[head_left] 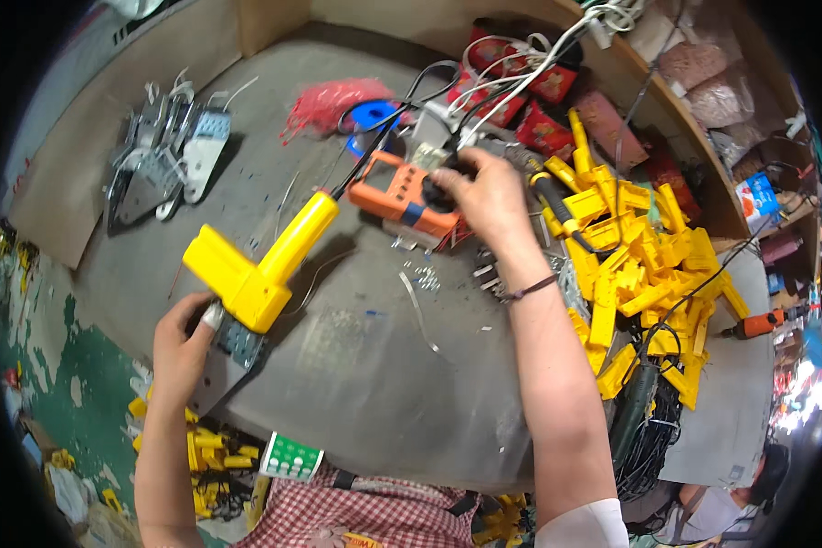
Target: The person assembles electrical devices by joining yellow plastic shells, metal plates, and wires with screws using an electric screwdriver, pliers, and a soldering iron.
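Note:
My left hand (183, 345) is closed near the table's front left edge. Its thumb presses a grey metal bracket (239, 343) that joins a yellow plastic tool housing (258, 290). A round yellow handle points up and right from that housing, with a black cable leaving its end. Farther right, my right hand (486, 194) reaches to an orange multimeter (393, 194) that lies tilted. Its thumb and fingers close about the black dial (437, 195); the fingertips are partly hidden.
Yellow plastic housings (644, 265) pile up at right, beside a yellow-and-black screwdriver-like tool (553, 199). Metal brackets (169, 151) stand at the far left. Behind the meter lie a blue spool (374, 116), a red mesh bag (333, 102) and white cables (511, 87). Small metal bits (422, 277) dot the table.

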`<state>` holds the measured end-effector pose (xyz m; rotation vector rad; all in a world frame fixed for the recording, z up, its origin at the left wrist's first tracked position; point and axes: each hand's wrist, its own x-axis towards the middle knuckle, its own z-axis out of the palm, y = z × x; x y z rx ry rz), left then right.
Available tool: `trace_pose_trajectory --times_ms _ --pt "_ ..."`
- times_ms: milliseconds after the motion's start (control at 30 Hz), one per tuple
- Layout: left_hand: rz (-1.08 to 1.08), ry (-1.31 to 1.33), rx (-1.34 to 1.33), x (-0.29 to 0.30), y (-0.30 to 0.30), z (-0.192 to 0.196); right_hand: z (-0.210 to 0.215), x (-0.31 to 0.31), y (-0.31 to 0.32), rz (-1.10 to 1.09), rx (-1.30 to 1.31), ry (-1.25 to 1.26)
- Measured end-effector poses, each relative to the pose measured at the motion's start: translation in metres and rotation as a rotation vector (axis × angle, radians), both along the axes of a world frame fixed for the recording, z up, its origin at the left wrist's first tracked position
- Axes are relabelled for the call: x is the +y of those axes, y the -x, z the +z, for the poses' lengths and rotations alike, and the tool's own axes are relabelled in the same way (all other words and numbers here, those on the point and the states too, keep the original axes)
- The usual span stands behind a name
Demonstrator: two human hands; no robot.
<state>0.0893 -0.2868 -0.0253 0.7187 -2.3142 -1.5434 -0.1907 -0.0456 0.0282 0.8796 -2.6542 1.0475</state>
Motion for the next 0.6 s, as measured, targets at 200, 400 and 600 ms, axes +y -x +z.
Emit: trace_pose_trajectory --times_ms 200,400,600 --pt "0.041 0.489 -0.03 0.04 -0.063 0.033 -0.011 0.026 0.019 0.003 0.02 0.063" --pt "-0.233 -0.222 -0.343 0.085 -0.117 0.001 -0.005 0.005 0.012 -0.039 0.092 -0.138" --pt "0.021 -0.829 -0.205 0.111 -0.117 -0.024 -0.008 -0.002 -0.146 -0.007 -0.028 0.229"
